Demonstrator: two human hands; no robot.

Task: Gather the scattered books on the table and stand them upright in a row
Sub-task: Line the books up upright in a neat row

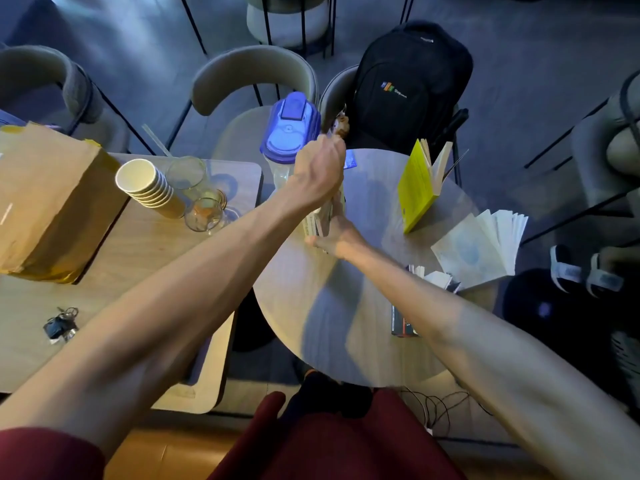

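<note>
With left hand (pixel 322 168) curled over the upright books (pixel 313 221) and right hand (pixel 334 239) gripping their base just below, squeeze together, square on desk (pixel 311 323).

The left hand (pixel 320 168) is hiding most of the upright books (pixel 313 221), the right forearm (pixel 485 341) is covering part of a dark book (pixel 400 322), and the left edge is cutting off the paper bag (pixel 45 202)

Several pale books (pixel 320 220) stand upright together — a yellow book (pixel 415 192) stands splayed nearby, a white book (pixel 478 252) lies fanned open.
</note>
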